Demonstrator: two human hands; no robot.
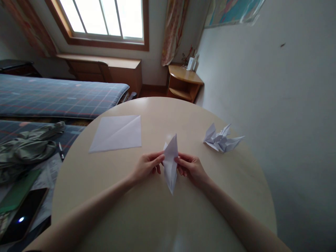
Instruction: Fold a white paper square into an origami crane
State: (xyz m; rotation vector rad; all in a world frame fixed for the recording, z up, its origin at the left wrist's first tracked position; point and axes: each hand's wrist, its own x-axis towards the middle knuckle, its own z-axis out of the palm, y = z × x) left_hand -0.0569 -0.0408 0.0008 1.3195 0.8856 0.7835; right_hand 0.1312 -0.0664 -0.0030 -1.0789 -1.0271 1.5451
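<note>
A folded white paper [170,162], long and diamond-shaped with pointed ends, is held over the middle of the round table [168,224]. My left hand [148,166] pinches its left edge between thumb and fingers. On the opposite edge, my right hand [191,168] grips it the same way. Beyond my left hand lies a flat white sheet [118,133] with a diagonal crease. Several folded paper shapes with pointed tips [222,139] sit bunched together on the right side of the table.
Left of the table are beds with a plaid mattress [57,96], a crumpled grey-green cloth [28,147], a pen [61,151], a green book [19,190] and a dark phone [23,215]. A corner shelf [185,74] stands behind. The wall is at the right.
</note>
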